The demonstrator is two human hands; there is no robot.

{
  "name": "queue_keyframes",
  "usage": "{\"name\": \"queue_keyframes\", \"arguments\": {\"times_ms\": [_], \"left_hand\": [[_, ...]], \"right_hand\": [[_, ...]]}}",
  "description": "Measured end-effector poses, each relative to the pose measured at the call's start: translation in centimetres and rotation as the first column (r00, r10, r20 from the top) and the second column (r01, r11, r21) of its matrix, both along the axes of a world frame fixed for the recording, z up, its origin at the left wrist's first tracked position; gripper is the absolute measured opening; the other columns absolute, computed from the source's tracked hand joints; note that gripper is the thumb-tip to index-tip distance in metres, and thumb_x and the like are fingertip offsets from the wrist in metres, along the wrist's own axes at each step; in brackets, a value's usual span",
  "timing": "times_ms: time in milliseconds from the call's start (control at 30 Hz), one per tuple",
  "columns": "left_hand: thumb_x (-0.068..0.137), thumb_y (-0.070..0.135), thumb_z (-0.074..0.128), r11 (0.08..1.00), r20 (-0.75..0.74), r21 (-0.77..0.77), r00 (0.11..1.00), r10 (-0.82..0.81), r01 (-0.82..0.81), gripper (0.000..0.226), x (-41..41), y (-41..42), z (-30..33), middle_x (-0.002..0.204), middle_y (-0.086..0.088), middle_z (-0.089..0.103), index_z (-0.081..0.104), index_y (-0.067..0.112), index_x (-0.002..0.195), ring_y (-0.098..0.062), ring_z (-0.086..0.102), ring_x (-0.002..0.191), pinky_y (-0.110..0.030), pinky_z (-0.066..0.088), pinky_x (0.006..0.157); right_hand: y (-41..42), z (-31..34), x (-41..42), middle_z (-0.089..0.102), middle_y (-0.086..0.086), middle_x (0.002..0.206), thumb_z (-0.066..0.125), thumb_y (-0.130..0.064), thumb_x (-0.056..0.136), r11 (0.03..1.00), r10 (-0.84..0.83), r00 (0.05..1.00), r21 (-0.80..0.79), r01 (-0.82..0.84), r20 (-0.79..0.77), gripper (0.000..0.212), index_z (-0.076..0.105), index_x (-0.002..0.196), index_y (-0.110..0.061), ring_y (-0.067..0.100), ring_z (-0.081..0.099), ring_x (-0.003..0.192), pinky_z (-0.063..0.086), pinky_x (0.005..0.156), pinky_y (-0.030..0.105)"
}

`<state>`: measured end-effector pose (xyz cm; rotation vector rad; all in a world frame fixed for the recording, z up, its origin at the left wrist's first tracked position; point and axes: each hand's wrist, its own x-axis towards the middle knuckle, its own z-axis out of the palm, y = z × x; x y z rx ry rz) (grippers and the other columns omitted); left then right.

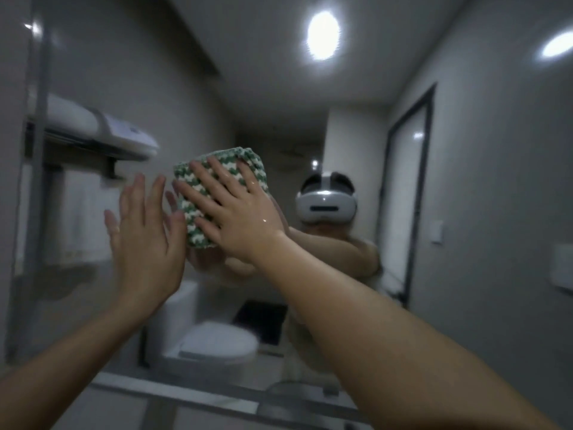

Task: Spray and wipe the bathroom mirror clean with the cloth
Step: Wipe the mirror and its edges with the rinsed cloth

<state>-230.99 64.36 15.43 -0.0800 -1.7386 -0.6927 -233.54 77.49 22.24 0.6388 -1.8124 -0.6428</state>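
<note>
The bathroom mirror (356, 88) fills most of the view straight ahead. A folded green-and-white knitted cloth (198, 193) lies flat against the glass at mid-height. My right hand (235, 209) presses the cloth to the mirror with fingers spread and straight. My left hand (145, 231) is raised just left of the cloth, palm toward the glass, fingers straight; whether it touches the mirror I cannot tell. No spray bottle is in view.
The mirror reflects a person wearing a white headset (325, 200), a toilet (217, 339), a wall-mounted white unit (102, 128), a door (406, 193) and a ceiling light (322, 35). A counter edge (173, 395) runs below the mirror.
</note>
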Motion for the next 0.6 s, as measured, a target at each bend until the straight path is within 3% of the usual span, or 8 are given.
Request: {"name": "queue_keyframes", "arguments": {"times_ms": [67, 167, 267, 400, 600], "left_hand": [[0.091, 0.047, 0.018, 0.998, 0.0, -0.04, 0.999, -0.045, 0.045, 0.064, 1.0, 3.7, 0.6, 0.157, -0.009, 0.017, 0.026, 0.019, 0.148, -0.026, 0.012, 0.145, -0.046, 0.001, 0.115], [0.09, 0.048, 0.02, 0.986, -0.018, -0.118, 0.992, -0.124, 0.121, 0.064, 2.7, 9.8, 2.1, 0.157, -0.008, 0.019, 0.027, 0.022, 0.148, -0.027, 0.014, 0.144, -0.048, 0.003, 0.114], [0.091, 0.047, 0.023, 0.959, -0.033, -0.225, 0.982, -0.186, 0.174, 0.062, 4.4, 16.4, 4.0, 0.157, -0.007, 0.018, 0.027, 0.024, 0.148, -0.027, 0.014, 0.144, -0.049, 0.003, 0.114], [0.093, 0.048, 0.022, 0.924, -0.039, -0.317, 0.971, -0.237, 0.212, 0.06, 5.9, 24.2, 4.8, 0.159, -0.004, 0.013, 0.023, 0.026, 0.149, -0.02, 0.007, 0.146, -0.044, -0.003, 0.115], [0.094, 0.051, 0.019, 0.885, -0.006, -0.399, 0.965, -0.263, 0.238, 0.056, 6.7, 32.5, 3.7, 0.159, 0.003, 0.004, 0.007, 0.037, 0.147, -0.013, -0.002, 0.146, -0.036, -0.01, 0.115]], "right_hand": [[4.4, -0.1, 0.6, 0.035, 0.003, 0.152, 0.031, -0.042, 0.095, 0.995, 0.068, 0.993, -0.069, -0.075, -0.098, 0.052, 0.041, 0.144, -0.028, 0.024, 0.03, 0.142, 0.015, 0.115, 0.048], [11.2, -0.2, 1.9, 0.043, 0.005, 0.148, 0.045, -0.041, 0.093, 0.992, 0.067, 0.987, -0.092, -0.081, -0.149, 0.05, 0.05, 0.139, -0.024, 0.026, 0.037, 0.138, 0.023, 0.112, 0.05], [17.9, 0.0, 4.1, 0.036, 0.004, 0.152, 0.036, -0.042, 0.092, 0.995, -0.052, 0.99, -0.086, 0.041, -0.133, 0.054, 0.045, 0.142, -0.025, 0.026, 0.031, 0.141, 0.018, 0.113, 0.051], [27.3, -0.3, 6.7, 0.026, 0.004, 0.156, 0.027, -0.044, 0.096, 0.985, -0.105, 0.986, -0.147, 0.085, -0.131, 0.056, 0.027, 0.149, -0.027, 0.025, 0.022, 0.144, 0.012, 0.115, 0.05], [40.2, -2.1, 9.9, 0.02, 0.004, 0.158, 0.024, -0.046, 0.1, 0.94, -0.156, 0.964, -0.331, 0.079, -0.213, 0.053, 0.024, 0.151, -0.03, 0.024, 0.015, 0.146, 0.011, 0.117, 0.049]]}}
